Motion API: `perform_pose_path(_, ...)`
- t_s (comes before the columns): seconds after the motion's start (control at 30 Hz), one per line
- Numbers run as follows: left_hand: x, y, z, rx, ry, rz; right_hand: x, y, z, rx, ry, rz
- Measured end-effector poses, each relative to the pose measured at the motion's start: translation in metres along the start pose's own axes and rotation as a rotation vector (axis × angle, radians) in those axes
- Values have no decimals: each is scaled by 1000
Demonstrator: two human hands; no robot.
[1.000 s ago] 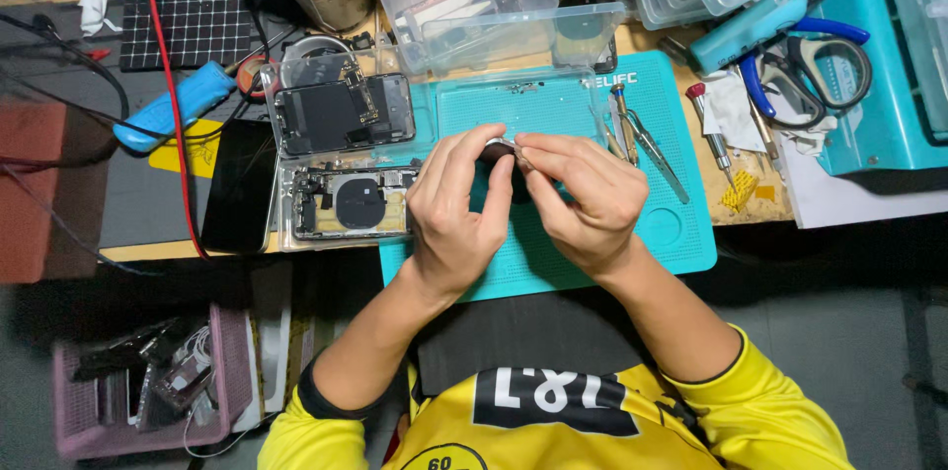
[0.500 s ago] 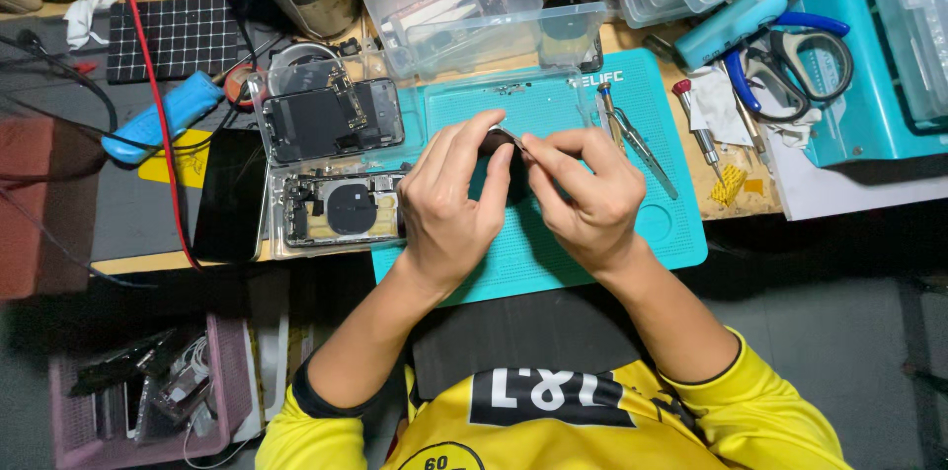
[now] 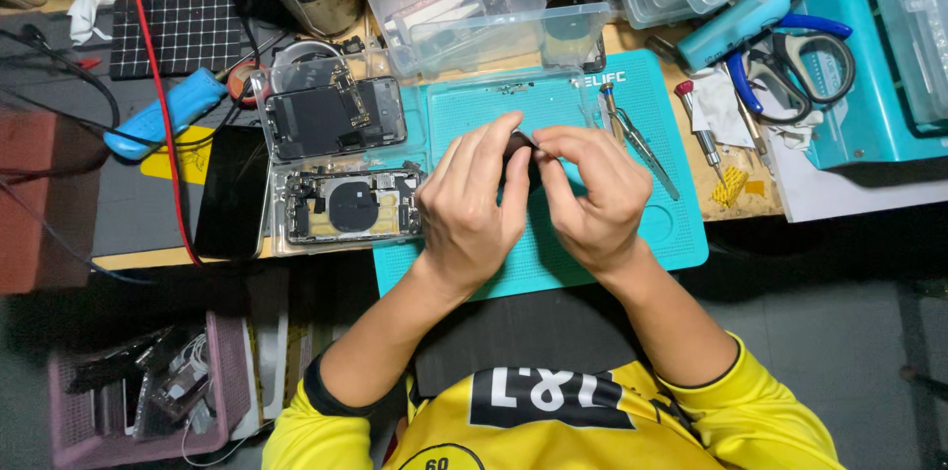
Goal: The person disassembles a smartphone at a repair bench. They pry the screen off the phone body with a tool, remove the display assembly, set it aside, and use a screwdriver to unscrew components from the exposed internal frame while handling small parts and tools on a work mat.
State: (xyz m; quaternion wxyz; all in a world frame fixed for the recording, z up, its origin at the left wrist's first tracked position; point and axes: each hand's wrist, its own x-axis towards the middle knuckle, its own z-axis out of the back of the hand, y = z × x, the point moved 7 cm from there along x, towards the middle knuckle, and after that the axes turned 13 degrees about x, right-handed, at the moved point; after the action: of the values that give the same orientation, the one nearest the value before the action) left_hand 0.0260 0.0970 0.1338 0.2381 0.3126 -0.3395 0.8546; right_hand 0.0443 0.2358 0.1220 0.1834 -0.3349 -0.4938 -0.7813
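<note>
My left hand point(image 3: 472, 201) and my right hand point(image 3: 591, 192) meet over a teal work mat point(image 3: 657, 134), fingertips pinched together on a small dark part point(image 3: 519, 146) held between them. Most of that part is hidden by my fingers. Left of my hands lie two opened phone halves: a dark inner assembly point(image 3: 331, 115) and a rear housing with a round coil point(image 3: 351, 205). A black phone screen point(image 3: 232, 191) lies flat further left.
Tweezers and screwdrivers point(image 3: 642, 139) rest on the mat's right side. Clear plastic boxes point(image 3: 464, 6) stand behind the mat. Blue-handled scissors point(image 3: 805, 60) and a teal tray point(image 3: 869, 85) lie at right. A blue tool point(image 3: 163, 110), red cable and pink basket point(image 3: 138, 401) are at left.
The view has shifted slightly. My hands stay together on the small dark part, fingers working it with only slight movement.
</note>
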Motion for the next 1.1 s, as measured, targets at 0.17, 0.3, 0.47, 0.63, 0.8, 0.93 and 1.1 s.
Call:
perform_pose_path(0.17,0,-4,-2,22,-26,-9,-2,-6,0,46,-32,-17)
perform_pose_path(0.3,1,-4,-4,30,-31,-5,-1,-9,-1,80,-37,-34)
perform_pose_path(0.47,2,-1,-5,41,-38,9,2,-10,-5,87,-32,-33)
perform_pose_path(0.63,1,-1,-6,22,-39,-1,3,-17,-2,180,-2,-125)
perform_pose_path(0.8,-1,-1,-3,-22,-37,-11,10,-25,5,232,128,-199)
perform_pose_path(0.93,-2,0,0,-94,-23,-14,16,-32,9,299,259,-261)
perform_pose_path(1.1,6,8,1,-160,63,-36,21,-37,9,314,343,-279)
